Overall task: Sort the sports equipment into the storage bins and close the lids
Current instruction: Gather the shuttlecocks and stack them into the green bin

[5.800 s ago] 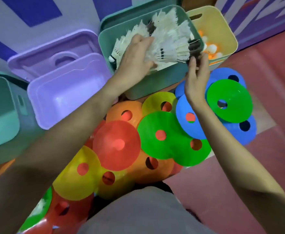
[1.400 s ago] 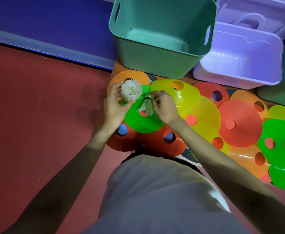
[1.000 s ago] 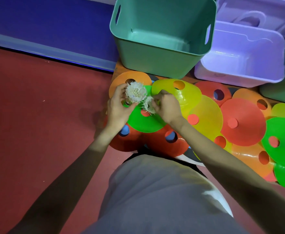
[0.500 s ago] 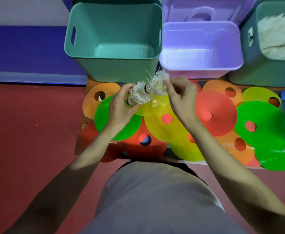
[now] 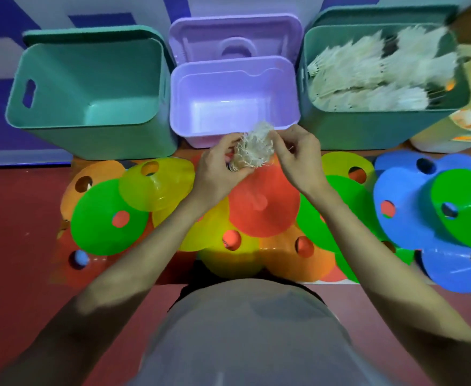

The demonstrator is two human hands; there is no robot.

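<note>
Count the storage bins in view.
4: empty teal bin far left, empty purple bin centre, shuttlecock-filled teal bin right, yellow bin cut off at right edge.

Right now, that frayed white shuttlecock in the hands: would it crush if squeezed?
Probably. The shuttlecock looks ragged, so its feathers seem brittle. It likely weighs very little: the left hand and right hand hold it with fingertips alone.
</note>
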